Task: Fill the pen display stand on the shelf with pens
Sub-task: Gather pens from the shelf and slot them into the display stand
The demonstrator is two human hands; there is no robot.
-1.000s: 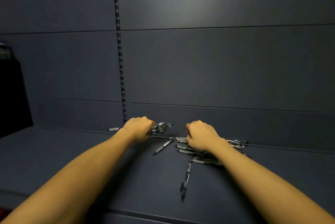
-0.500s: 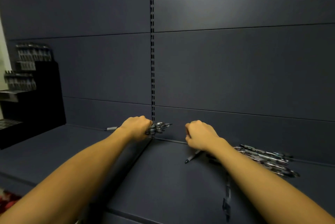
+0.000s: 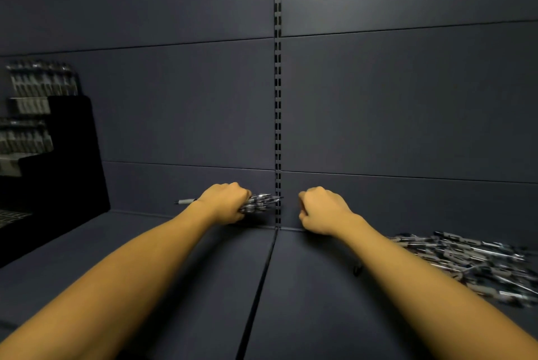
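My left hand [image 3: 224,203] grips a bundle of silver-and-black pens [image 3: 261,202]; their tips point right and one end sticks out to the left of the fist. My right hand [image 3: 321,209] is a curled fist just right of the bundle, and no pen shows in it. Both hands hover low over the dark shelf [image 3: 174,257] near the back wall. A loose pile of pens [image 3: 468,260] lies on the shelf at the right, beyond my right forearm. The black tiered pen display stand [image 3: 67,161] is at the far left, with rows of pens [image 3: 40,83] standing in its upper tiers.
A slotted metal upright [image 3: 278,97] runs down the dark back wall between my hands. A seam [image 3: 262,287] splits the shelf surface into two boards. A small dark pen end [image 3: 357,270] peeks out under my right forearm.
The view and both hands have swung left. My right hand has come off the pen pile, which now lies far right. More of the display stand shows at the left.
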